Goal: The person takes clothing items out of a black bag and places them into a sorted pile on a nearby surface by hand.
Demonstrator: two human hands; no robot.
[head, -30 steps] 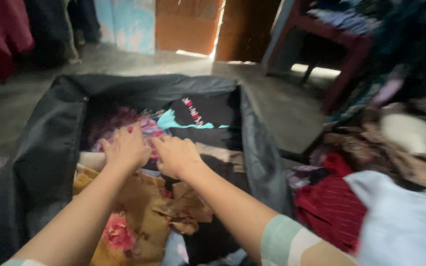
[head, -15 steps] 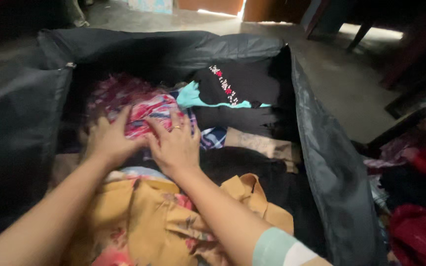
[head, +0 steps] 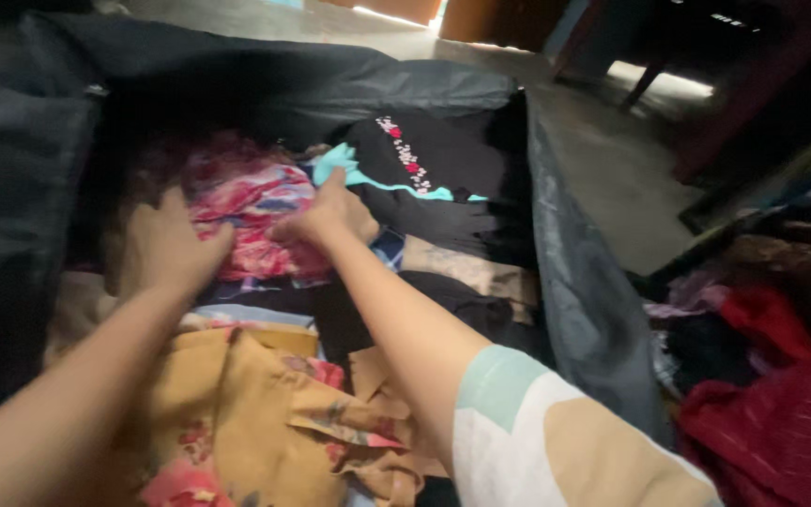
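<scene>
Here, both arms stretch forward into a large dark bag (head: pixel 574 300). The left hand (head: pixel 166 246) lies flat, fingers spread, against the near left edge of a pink patterned cloth (head: pixel 246 211); the right hand (head: pixel 330 218) curls loosely over its right side, pressing rather than clenching. Just beyond the right hand lies a black garment (head: pixel 443 160) with a red-and-white trim strip. Nearer the wrists, a mustard floral cloth (head: pixel 255 413) is spread.

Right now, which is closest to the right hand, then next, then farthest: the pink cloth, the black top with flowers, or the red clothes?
From the right hand:
1. Pink cloth, touching it, left.
2. Black top with flowers, behind, in the bag.
3. Red clothes, outside the bag, far right.
</scene>
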